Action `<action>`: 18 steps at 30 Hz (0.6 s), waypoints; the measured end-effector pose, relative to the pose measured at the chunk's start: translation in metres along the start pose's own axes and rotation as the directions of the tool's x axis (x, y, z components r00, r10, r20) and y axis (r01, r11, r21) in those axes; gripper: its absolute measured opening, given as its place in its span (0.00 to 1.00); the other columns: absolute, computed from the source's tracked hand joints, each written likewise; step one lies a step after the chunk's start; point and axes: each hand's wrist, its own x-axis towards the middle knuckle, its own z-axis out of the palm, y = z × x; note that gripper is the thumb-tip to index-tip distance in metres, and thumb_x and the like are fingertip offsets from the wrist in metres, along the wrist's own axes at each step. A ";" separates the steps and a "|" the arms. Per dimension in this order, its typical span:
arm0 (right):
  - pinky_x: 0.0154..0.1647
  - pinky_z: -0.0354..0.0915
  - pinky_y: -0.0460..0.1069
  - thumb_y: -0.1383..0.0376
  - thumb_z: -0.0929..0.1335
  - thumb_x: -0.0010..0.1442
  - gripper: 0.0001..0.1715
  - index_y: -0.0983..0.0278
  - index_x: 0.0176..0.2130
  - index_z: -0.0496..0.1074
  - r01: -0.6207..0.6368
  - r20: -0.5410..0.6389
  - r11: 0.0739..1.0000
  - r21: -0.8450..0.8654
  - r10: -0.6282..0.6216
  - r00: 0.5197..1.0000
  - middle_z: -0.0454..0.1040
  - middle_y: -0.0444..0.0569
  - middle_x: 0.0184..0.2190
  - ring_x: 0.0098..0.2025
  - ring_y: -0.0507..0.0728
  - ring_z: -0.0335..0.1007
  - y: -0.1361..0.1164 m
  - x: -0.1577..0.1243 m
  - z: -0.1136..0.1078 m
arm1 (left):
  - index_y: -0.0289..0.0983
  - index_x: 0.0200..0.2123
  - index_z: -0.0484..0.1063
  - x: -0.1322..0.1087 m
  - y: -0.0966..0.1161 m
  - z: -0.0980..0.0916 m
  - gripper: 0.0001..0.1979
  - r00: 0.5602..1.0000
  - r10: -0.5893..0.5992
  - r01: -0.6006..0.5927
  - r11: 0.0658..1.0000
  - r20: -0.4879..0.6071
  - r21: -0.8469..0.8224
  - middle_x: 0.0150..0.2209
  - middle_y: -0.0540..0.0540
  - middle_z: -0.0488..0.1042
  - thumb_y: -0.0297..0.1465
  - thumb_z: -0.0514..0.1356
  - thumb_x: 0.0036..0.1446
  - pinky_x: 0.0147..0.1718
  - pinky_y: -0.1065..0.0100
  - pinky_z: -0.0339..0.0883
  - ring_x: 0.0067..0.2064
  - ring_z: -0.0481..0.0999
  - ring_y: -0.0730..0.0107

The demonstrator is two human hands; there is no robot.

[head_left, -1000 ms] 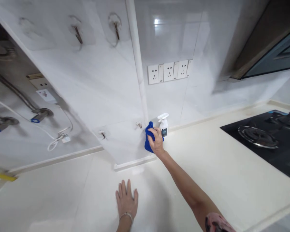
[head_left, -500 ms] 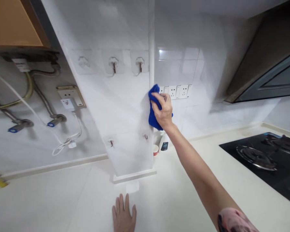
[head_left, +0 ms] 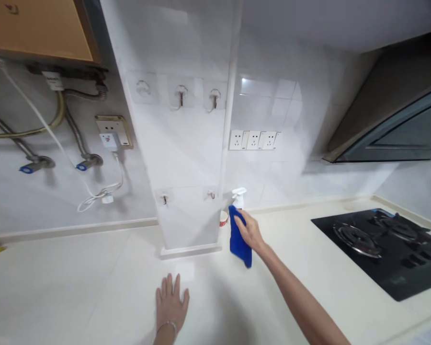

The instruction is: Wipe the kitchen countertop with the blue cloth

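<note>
A blue cloth (head_left: pixel 240 244) hangs from my right hand (head_left: pixel 250 230), whose fingers are closed on its upper part. The hand is just right of the white tiled pillar (head_left: pixel 187 158), in front of a white spray bottle (head_left: pixel 239 196); only the bottle's top shows above the cloth. A small red and white cup (head_left: pixel 223 218) stands beside the pillar's base, left of the cloth. My left hand (head_left: pixel 171 302) lies flat on the pale countertop (head_left: pixel 75 287), fingers spread, holding nothing.
On the right, a black gas stove (head_left: pixel 380 254) is set in the counter beneath a dark range hood (head_left: pixel 388 105). Wall sockets (head_left: pixel 254 140) and clear hooks (head_left: pixel 181 93) are on the tiles. Pipes, valves (head_left: pixel 89 163) and a plugged-in white cable (head_left: pixel 118 167) occupy the left wall.
My right hand has come down off the pillar's edge with the blue cloth, uncovering the sockets. The cloth now hangs loose. My left hand stays flat while the view has shifted.
</note>
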 end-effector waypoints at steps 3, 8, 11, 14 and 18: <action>0.59 0.73 0.57 0.53 0.63 0.70 0.21 0.56 0.56 0.74 -0.066 0.119 0.992 0.111 0.052 0.992 0.79 0.51 0.53 0.54 0.61 0.78 0.012 -0.065 0.008 | 0.37 0.72 0.59 0.000 0.001 -0.001 0.32 1.000 -0.001 0.001 1.000 0.009 -0.007 0.75 0.37 0.49 0.41 0.48 0.68 0.73 0.43 0.42 0.76 0.46 0.47; 0.60 0.73 0.57 0.52 0.61 0.70 0.26 0.60 0.57 0.75 -0.183 0.107 0.983 -0.005 0.183 0.977 0.79 0.55 0.54 0.55 0.61 0.78 0.061 -0.172 0.037 | 0.36 0.72 0.57 -0.002 0.001 -0.002 0.33 1.000 0.004 -0.004 1.000 0.023 -0.002 0.75 0.36 0.49 0.42 0.47 0.68 0.73 0.43 0.42 0.76 0.46 0.46; 0.47 0.79 0.54 0.49 0.59 0.69 0.26 0.57 0.48 0.80 -0.202 0.096 0.961 -0.187 0.223 0.970 0.82 0.53 0.45 0.45 0.62 0.82 0.107 -0.227 0.043 | 0.36 0.72 0.58 -0.002 -0.001 0.003 0.33 1.000 0.001 -0.001 1.000 0.011 -0.013 0.75 0.37 0.49 0.42 0.48 0.68 0.73 0.43 0.40 0.76 0.46 0.47; 0.48 0.79 0.52 0.49 0.59 0.70 0.26 0.56 0.49 0.80 -0.214 -0.019 0.947 -0.238 0.216 0.976 0.81 0.52 0.50 0.47 0.60 0.82 0.133 -0.256 0.035 | 0.36 0.72 0.58 -0.001 -0.003 0.008 0.33 1.000 -0.009 0.010 1.000 0.004 -0.021 0.75 0.37 0.49 0.41 0.48 0.68 0.73 0.44 0.38 0.76 0.46 0.47; 0.46 0.79 0.52 0.51 0.61 0.71 0.22 0.59 0.47 0.79 -0.114 -0.035 0.962 -0.248 0.109 0.993 0.82 0.52 0.41 0.41 0.59 0.82 0.123 -0.250 0.022 | 0.36 0.72 0.58 0.000 -0.005 0.014 0.33 1.000 -0.010 0.010 1.000 -0.016 -0.024 0.75 0.38 0.49 0.42 0.48 0.67 0.73 0.44 0.38 0.76 0.45 0.47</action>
